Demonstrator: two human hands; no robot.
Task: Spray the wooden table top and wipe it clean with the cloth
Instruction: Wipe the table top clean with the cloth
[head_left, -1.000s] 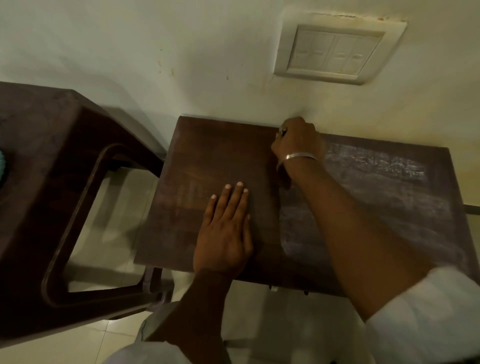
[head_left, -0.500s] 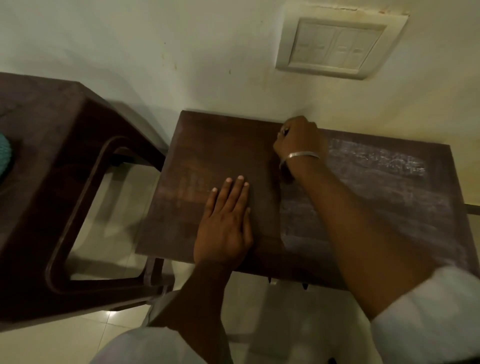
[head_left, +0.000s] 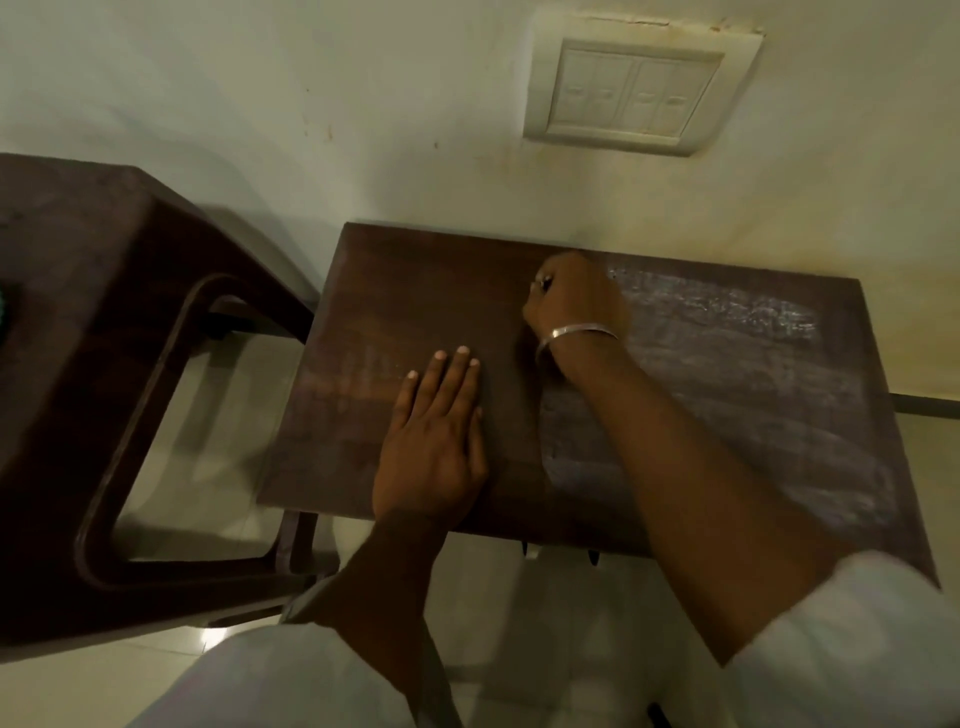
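Wiping of the wooden bench (head_left: 415, 291) is judged best carried from 12 o'clock across the pale film (head_left: 727, 405) toward 3 o'clock. A dark stool (head_left: 78, 338) is seen at 9 o'clock, a switch plate (head_left: 639, 88) on the wall (head_left: 260, 104) above. The left hand (head_left: 434, 441) is laid flat, fingers together; the right hand (head_left: 571, 301) is curled at the far edge, the cloth unseen, so its hold cannot be told.

A pale off-white wall (head_left: 311, 104), flecked with small marks and yellowish stains, fills the upper view. A cream switch plate (head_left: 641, 93) with a row of switches is set into it at upper right. At left stands a dark brown plastic stool (head_left: 93, 312) with an open cut-out side, over a glossy, light-tiled floor (head_left: 208, 441). The light is dim.
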